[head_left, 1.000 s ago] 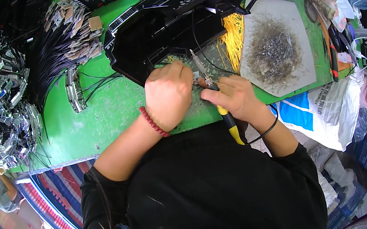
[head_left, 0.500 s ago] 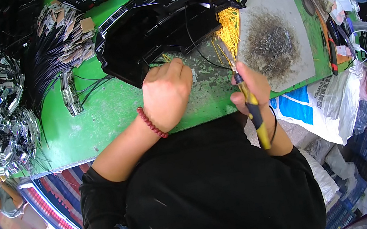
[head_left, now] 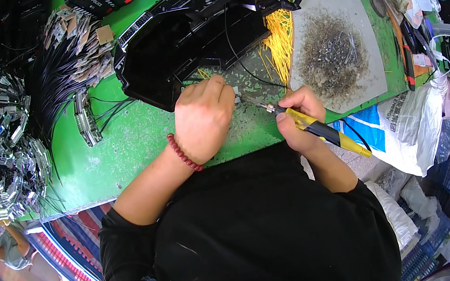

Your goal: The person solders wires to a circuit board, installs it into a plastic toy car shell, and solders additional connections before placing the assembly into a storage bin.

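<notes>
My right hand [head_left: 303,117] grips a yellow-and-black soldering iron [head_left: 323,129], its metal tip slanting left toward the fingers of my other hand. My left hand [head_left: 204,109], with a red bead bracelet at the wrist, is closed at the near edge of a black plastic vehicle-shaped shell [head_left: 188,37]. Whatever those fingers pinch is hidden beneath them. Just past them, yellow wire ends [head_left: 203,73] and black leads show at the shell. A small pale piece lies by the fingertips, too small to identify. One thin black wire arcs from the shell to near the iron.
Yellow wires [head_left: 281,42] lie right of the shell, beside a grey board [head_left: 376,58] covered with dark residue. At left are piled silver strip parts [head_left: 7,129], black-wired brown tabs [head_left: 89,50] and one separate strip [head_left: 86,119]. White sacks [head_left: 413,127] stand at right.
The soldering iron has swung from pointing away to pointing left, its tip now near my left fingers. My left hand has stayed almost in place.
</notes>
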The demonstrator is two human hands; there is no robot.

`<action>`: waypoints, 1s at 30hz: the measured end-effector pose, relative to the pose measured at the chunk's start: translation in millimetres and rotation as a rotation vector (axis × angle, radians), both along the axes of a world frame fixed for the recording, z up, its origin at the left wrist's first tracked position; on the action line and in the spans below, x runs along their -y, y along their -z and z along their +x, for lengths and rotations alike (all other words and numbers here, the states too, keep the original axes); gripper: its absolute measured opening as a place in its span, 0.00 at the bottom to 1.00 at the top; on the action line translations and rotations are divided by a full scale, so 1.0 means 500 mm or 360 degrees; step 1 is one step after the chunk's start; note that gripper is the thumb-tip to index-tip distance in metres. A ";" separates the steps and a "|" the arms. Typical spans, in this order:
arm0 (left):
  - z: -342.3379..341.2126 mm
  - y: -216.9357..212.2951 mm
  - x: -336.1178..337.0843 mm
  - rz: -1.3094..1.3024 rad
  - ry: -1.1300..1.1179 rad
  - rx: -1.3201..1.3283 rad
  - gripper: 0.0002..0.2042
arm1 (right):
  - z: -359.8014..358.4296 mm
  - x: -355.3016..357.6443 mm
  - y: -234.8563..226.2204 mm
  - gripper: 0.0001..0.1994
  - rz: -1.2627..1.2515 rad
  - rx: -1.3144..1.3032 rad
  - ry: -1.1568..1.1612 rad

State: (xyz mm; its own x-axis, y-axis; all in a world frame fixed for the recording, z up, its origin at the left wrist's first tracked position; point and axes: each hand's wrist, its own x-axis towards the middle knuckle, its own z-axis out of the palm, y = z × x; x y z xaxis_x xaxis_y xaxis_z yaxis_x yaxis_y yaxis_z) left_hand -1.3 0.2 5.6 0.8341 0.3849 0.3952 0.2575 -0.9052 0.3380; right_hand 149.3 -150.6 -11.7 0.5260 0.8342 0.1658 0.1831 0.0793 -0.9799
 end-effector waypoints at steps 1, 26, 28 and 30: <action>0.000 0.000 -0.002 -0.0003 0.0010 0.0000 0.04 | 0.002 -0.002 0.001 0.09 -0.0004 0.0078 -0.0031; -0.001 -0.017 -0.005 -0.0068 -0.0002 -0.0082 0.05 | 0.011 -0.007 0.001 0.21 0.0340 0.0096 -0.0023; 0.004 -0.025 -0.015 -0.0061 0.0005 -0.0068 0.05 | 0.027 -0.019 -0.005 0.18 0.0248 0.0088 -0.0095; 0.006 -0.037 -0.016 -0.0126 0.0001 -0.0032 0.05 | 0.031 -0.031 -0.027 0.13 0.0068 0.0235 -0.0092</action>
